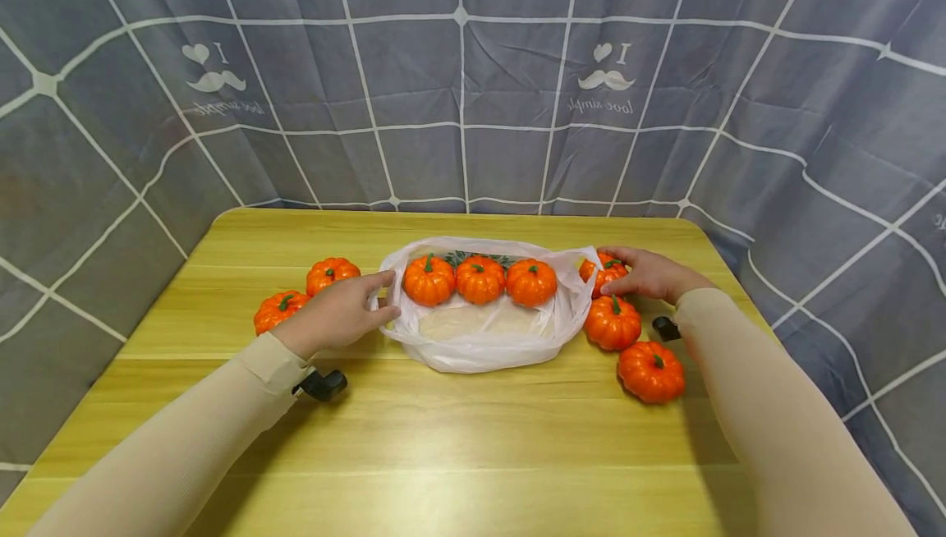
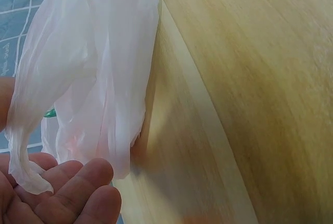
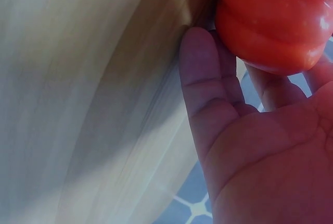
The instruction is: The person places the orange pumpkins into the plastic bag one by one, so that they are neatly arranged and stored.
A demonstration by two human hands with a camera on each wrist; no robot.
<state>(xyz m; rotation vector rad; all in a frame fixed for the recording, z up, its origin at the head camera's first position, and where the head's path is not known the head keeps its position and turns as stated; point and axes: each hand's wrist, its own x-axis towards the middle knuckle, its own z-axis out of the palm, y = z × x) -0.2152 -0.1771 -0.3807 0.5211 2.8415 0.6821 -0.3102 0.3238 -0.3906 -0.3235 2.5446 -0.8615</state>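
Note:
A white plastic bag lies on the table with its mouth spread wide. Three small orange pumpkins sit in a row along its far side. My left hand is at the bag's left rim, and in the left wrist view a strip of the bag runs between thumb and curled fingers. To the right of the bag, my right hand grips a pumpkin between thumb and fingers. The bag's right handle partly covers that pumpkin. Just in front of it are two more, a nearer pumpkin and a middle pumpkin.
Behind my left hand stand a pumpkin and another pumpkin, partly hidden by the hand. Everything rests on a yellow wooden table. A grey curtain with white lines hangs around its back and sides.

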